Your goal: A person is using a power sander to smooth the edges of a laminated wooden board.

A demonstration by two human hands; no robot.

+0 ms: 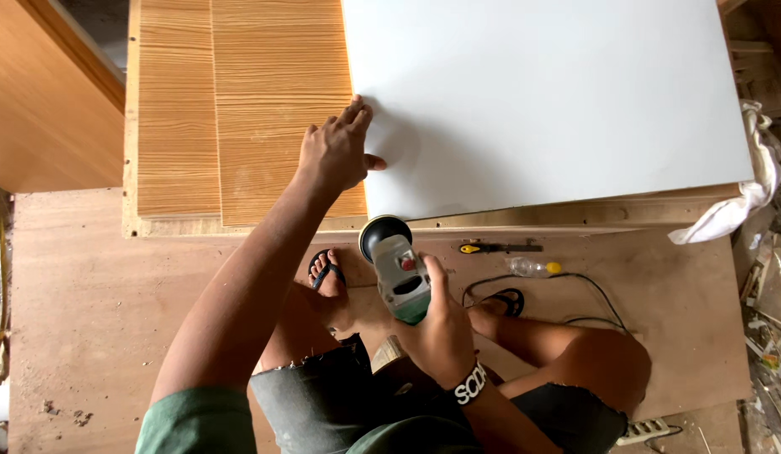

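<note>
The tool's working end is hard to read from here: the right hand (pixel 441 324) is wrapped around the grey body of a small power tool (pixel 396 262), probably a trim router or sander, and only its round black end shows, held just below the edge of the boards. Its black cord (pixel 575 286) trails off across the floor to the right. The left hand (pixel 336 151) lies flat with fingers together and thumb out, pressing on the seam where a white laminate sheet (pixel 542 92) overlaps a wood-grain panel (pixel 248 109). Both lie on a low plywood-edged board (pixel 525 220) whose far side runs out of the top of the frame.

The person squats on a plywood floor (pixel 96 294), feet in black flip-flops (pixel 327 267), knees partly hiding the right foot. On the floor near the board's edge lie a yellow-handled screwdriver (pixel 496 248) and a small clear plastic bottle with a yellow cap (pixel 533 267). A white cloth (pixel 744 193) hangs off the board's right corner. A white power strip (pixel 647 431) peeks out at the bottom, half cut off. Scraps and debris at the right edge are too cluttered to make out.
</note>
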